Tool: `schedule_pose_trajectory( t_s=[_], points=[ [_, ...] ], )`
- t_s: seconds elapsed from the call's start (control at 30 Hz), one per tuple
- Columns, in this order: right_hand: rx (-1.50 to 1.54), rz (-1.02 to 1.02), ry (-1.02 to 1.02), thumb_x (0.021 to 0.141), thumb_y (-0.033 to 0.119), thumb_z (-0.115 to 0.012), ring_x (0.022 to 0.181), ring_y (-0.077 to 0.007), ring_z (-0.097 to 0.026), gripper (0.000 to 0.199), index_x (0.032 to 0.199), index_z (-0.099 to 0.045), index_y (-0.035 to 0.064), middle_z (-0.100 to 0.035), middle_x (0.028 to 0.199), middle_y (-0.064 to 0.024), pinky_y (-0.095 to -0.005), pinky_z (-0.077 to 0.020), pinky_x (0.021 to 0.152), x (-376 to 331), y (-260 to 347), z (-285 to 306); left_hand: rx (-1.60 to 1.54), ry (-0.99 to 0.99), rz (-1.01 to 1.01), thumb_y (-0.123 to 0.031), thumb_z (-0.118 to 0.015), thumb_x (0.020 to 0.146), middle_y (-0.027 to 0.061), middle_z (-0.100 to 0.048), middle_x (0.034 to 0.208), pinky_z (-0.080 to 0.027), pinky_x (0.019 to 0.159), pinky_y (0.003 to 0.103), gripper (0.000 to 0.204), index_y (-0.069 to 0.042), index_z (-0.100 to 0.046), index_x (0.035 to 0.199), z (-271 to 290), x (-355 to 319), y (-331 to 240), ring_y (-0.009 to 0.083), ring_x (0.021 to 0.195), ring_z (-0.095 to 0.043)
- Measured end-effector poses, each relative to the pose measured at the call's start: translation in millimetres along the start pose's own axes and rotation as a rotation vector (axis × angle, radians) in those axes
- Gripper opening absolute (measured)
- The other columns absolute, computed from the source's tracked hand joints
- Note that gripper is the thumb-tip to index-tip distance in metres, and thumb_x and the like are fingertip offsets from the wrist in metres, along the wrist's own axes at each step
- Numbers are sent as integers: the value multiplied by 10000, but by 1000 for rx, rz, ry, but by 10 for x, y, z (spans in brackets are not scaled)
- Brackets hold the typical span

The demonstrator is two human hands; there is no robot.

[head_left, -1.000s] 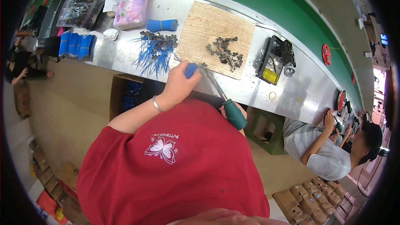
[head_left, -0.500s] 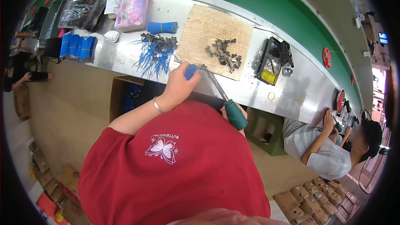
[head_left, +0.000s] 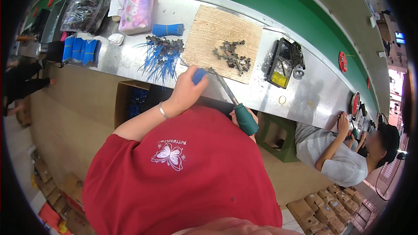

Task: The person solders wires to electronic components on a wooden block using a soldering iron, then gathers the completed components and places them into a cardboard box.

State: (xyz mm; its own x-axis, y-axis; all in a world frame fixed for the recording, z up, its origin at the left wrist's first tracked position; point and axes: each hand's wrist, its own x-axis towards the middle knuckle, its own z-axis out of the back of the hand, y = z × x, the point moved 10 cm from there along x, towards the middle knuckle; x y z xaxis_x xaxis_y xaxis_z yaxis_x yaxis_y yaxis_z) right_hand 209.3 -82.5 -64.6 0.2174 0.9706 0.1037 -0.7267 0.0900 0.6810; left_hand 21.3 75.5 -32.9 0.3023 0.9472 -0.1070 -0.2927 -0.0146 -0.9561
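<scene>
My left hand (head_left: 186, 90) is closed in a pinch at the near edge of the wooden board. A blue piece (head_left: 199, 76), perhaps a finger cover, shows at its fingertips, and a thin wire (head_left: 183, 62) runs out beyond them. My right hand (head_left: 235, 117), mostly hidden, is wrapped round the green handle of a soldering iron (head_left: 247, 119). The iron's metal shaft slants up to a small dark part (head_left: 211, 70) by the board's edge, close to my left fingertips. Dark metal parts (head_left: 235, 56) lie loose on the wooden board (head_left: 217, 24). Left of it are similar parts with blue wires (head_left: 162, 56).
Blue wire bundles (head_left: 167, 29) lie behind the wired parts, near a tissue pack (head_left: 137, 11) and a plastic bag (head_left: 85, 8). Right of the board stands a black tray (head_left: 281, 65) with a yellow sponge. A co-worker (head_left: 344, 156) sits at the right.
My hands and the soldering iron hold almost the same pose. The bench view has shifted slightly. A person at the far left has moved.
</scene>
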Motion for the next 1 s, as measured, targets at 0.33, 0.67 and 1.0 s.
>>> schedule_pose_trajectory(
  t_s=[0.33,0.67,1.0],
  points=[
    [6,39,11,771,270,-702,733,-249,-653,139,885,-659,203,-648,825,-36,-345,-532,621,30,-6,-22,9,-2,22,-142,-643,884,50,-592,625,-437,500,267,177,3,-551,841,-55,39,107,90,557,-560],
    [-11,105,-34,734,246,-731,712,-254,-642,197,892,-646,164,-637,815,-44,-349,-526,614,3,-26,-41,21,-42,4,-137,-652,865,67,-586,618,-433,514,288,185,14,-552,828,-26,41,51,102,563,-549],
    [21,-32,76,760,262,-713,710,-280,-638,165,842,-637,140,-627,791,-64,-370,-523,625,23,-78,-94,55,-26,17,-143,-648,870,71,-593,617,-435,513,287,192,13,-547,821,-38,56,78,105,558,-551]
  ],
)
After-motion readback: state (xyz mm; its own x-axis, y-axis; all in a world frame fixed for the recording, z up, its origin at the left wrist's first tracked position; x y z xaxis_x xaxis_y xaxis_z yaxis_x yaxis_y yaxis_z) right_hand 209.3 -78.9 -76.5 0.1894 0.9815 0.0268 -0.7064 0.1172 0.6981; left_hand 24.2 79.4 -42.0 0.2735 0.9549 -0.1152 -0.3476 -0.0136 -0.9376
